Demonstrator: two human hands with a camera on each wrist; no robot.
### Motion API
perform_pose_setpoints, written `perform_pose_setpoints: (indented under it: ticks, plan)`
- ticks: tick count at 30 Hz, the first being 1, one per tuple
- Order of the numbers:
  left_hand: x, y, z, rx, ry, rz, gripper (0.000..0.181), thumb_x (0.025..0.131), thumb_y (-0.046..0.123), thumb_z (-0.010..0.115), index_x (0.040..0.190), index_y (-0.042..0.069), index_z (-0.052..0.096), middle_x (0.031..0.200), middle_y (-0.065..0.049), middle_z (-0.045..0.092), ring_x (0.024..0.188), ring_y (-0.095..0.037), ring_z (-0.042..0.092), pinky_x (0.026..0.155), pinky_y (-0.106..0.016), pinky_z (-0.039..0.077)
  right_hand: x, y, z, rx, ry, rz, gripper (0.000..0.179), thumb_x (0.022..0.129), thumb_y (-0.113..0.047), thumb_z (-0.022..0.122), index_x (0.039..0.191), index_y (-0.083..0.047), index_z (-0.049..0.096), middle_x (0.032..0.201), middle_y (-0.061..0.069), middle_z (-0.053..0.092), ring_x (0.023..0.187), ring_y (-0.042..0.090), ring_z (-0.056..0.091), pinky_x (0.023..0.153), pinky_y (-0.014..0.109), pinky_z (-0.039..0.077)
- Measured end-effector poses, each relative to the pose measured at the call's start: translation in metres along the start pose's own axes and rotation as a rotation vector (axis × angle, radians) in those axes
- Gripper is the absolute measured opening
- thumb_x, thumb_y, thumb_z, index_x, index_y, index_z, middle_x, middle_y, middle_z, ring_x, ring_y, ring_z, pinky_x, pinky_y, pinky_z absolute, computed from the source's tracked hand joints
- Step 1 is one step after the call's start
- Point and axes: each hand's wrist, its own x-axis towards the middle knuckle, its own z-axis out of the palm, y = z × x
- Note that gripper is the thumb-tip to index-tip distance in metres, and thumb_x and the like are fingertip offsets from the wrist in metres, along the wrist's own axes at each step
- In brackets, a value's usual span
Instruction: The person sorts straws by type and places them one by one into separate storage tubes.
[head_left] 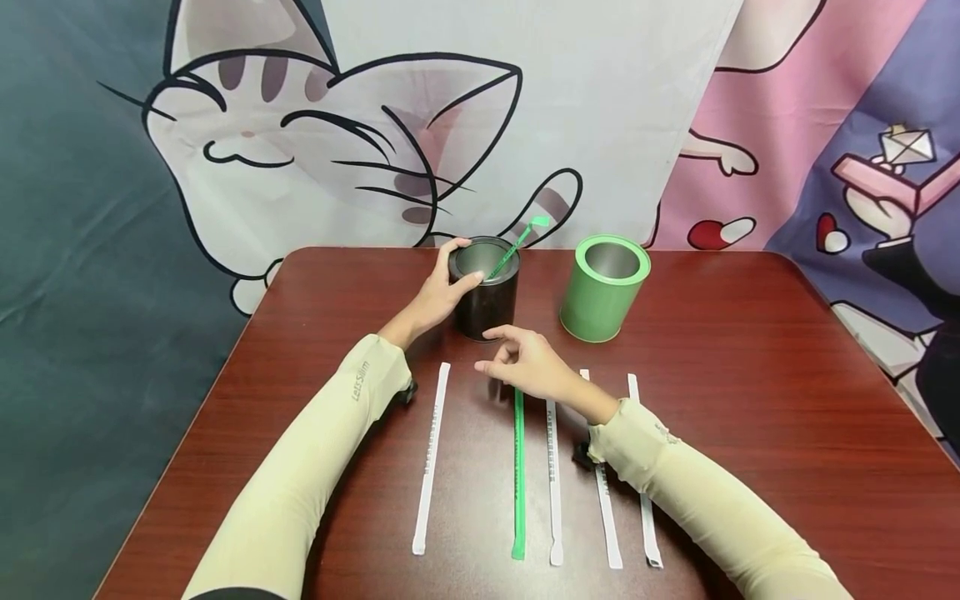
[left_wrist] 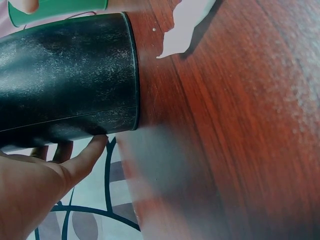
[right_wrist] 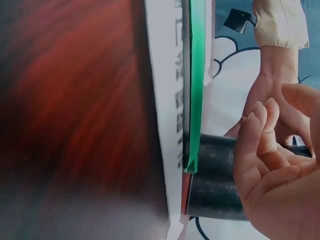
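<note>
My left hand (head_left: 442, 287) grips the black can (head_left: 486, 312) at its left side, thumb on the front of the rim. In the left wrist view, fingers (left_wrist: 87, 155) of that hand touch the can's dark wall. One green wrapped straw (head_left: 517, 247) leans inside the can, its flat end sticking up past the rim. My right hand (head_left: 528, 362), fingers loosely bent and holding nothing, hovers in front of the can. It overlaps the top of another green wrapped straw (head_left: 519, 475) lying on the table. In the right wrist view, that hand's fingers (right_wrist: 247, 145) show with nothing between them.
To the right of the black can stands a green can (head_left: 603, 292), its top uncovered. A white wrapped straw (head_left: 431, 458) lies left of the green one, and three more, such as this white straw (head_left: 555, 492), lie to its right. A printed cloth (head_left: 622, 108) hangs behind the table (head_left: 757, 375).
</note>
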Motion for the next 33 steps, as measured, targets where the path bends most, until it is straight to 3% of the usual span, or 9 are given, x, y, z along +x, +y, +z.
perform_pose_setpoints:
  ticks: [5, 25, 33]
  plan:
    - [0.0, 0.0, 0.001, -0.002, 0.009, -0.005, 0.056, 0.091, 0.022, 0.055, 0.137, 0.015, 0.024, 0.136, -0.011, 0.038, 0.108, -0.023, 0.049, 0.091, -0.033, 0.036, 0.009, 0.026, 0.01, 0.014, -0.028, 0.038, 0.056, 0.081, -0.032, 0.07, 0.123, 0.0, 0.052, 0.067, 0.009, 0.064, 0.053, 0.022, 0.059, 0.055, 0.031, 0.046]
    - [0.0, -0.001, 0.001, -0.014, 0.021, 0.024, 0.058, 0.09, 0.02, 0.056, 0.138, 0.01, 0.024, 0.136, -0.012, 0.036, 0.109, -0.024, 0.048, 0.092, -0.033, 0.036, 0.016, 0.005, 0.022, 0.057, -0.04, 0.091, 0.049, 0.081, -0.027, 0.07, 0.119, 0.0, 0.054, 0.066, 0.013, 0.063, 0.056, 0.031, 0.06, 0.05, 0.031, 0.046]
    - [-0.001, -0.001, 0.0, -0.048, 0.007, 0.028, 0.058, 0.091, 0.018, 0.055, 0.138, 0.009, 0.023, 0.134, -0.015, 0.038, 0.108, -0.024, 0.049, 0.09, -0.031, 0.037, 0.02, -0.001, 0.031, 0.045, -0.039, 0.106, 0.048, 0.08, -0.026, 0.071, 0.117, -0.001, 0.056, 0.062, 0.007, 0.062, 0.051, 0.019, 0.058, 0.05, 0.03, 0.046]
